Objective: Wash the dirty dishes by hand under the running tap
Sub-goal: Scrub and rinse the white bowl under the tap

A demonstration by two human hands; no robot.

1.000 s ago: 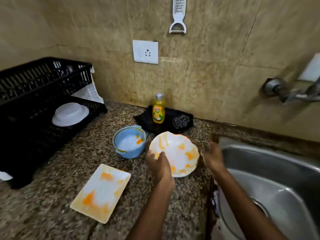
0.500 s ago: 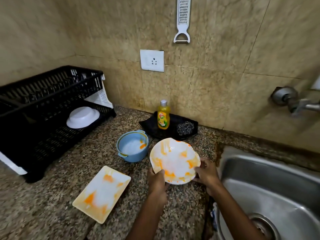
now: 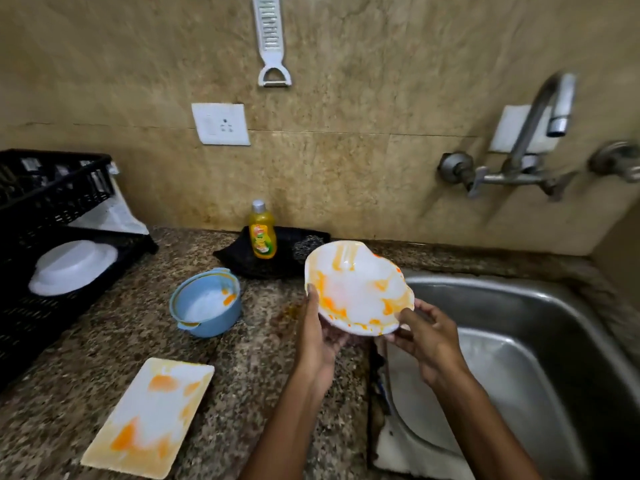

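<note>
Orange-smeared white plate (image 3: 358,289) tilted, held beside the sink (image 3: 519,306).

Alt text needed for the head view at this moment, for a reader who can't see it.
Both hands, left and right, hold an orange-smeared white plate tilted at the edge of a steel sink; no water shows at the tap. On the counter wait a dirty blue bowl and a smeared tray; a white bowl sits in the rack.
</note>
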